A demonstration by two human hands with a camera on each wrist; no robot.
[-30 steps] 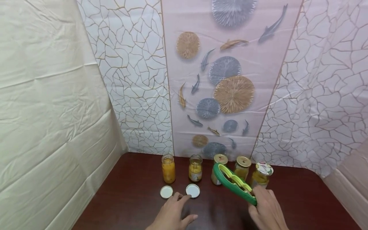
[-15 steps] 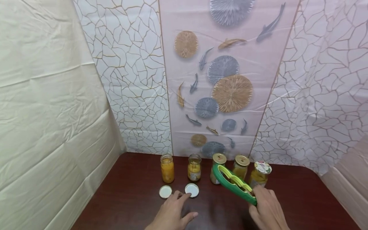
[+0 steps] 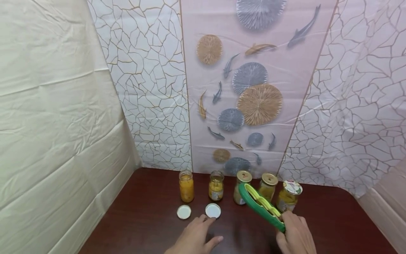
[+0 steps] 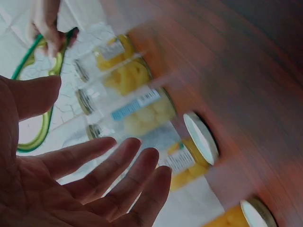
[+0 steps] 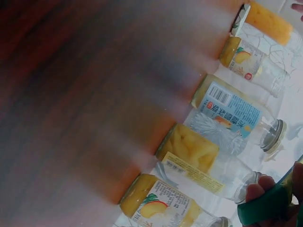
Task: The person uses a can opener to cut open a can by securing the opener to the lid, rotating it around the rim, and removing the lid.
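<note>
My right hand grips one end of a green jar opener with a yellow-green toothed inside, held up at a slant in front of the lidded jars. My left hand hovers palm down with relaxed, spread fingers; its fingertips overlap the near edge of a white-lined jar lid in the head view. The left wrist view shows nothing in its palm. A second lid lies to the left, inside up. Behind the lids stand two lidless jars, one of orange fruit and one of yellow fruit.
Three lidded jars stand farther right: one with a gold lid, another gold-lidded one, and one with a patterned lid. All are on a dark red-brown table. A patterned cloth hangs directly behind.
My left hand has shifted slightly right and toward me. The right hand and jar opener have lowered a little toward me. Lids and jars stay in place on the table.
</note>
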